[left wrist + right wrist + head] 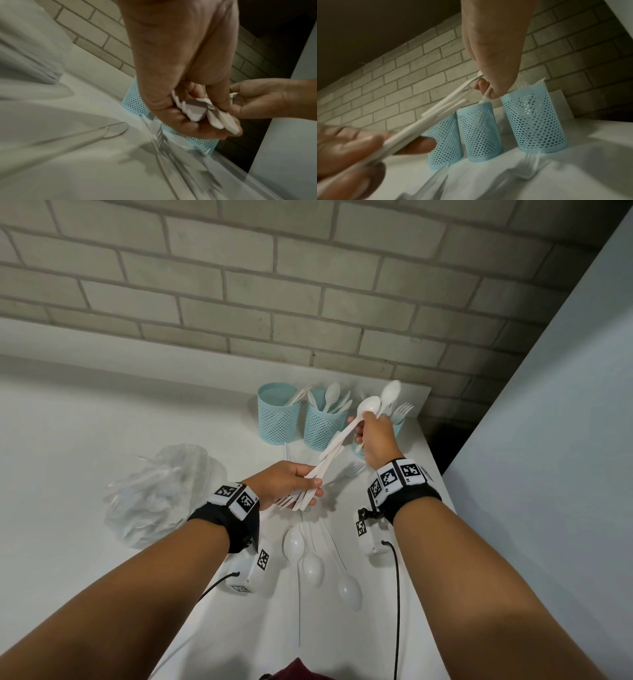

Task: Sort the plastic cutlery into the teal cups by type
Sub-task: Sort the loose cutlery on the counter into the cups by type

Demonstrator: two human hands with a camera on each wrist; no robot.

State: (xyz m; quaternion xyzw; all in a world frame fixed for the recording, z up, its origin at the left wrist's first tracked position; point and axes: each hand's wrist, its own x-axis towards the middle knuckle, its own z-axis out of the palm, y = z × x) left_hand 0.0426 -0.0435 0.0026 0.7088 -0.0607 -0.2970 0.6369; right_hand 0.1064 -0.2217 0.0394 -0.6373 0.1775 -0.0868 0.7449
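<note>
Three teal mesh cups stand by the brick wall: the left cup (277,412) (445,142) holds knives, the middle cup (323,422) (479,132) spoons, the right cup (399,428) (534,121) forks. My right hand (363,426) (488,88) pinches two white spoons (371,405) by their necks, bowls up, in front of the right cup. My left hand (313,486) (205,115) grips a bundle of white cutlery (308,491) (436,112), fork tines among it. The spoon handles slant down beside that bundle.
Three loose spoons (313,568) and a fork (354,469) lie on the white counter (85,422) between my arms. A clear plastic bag (164,491) with more cutlery sits to the left. A pale panel (548,440) bounds the counter on the right.
</note>
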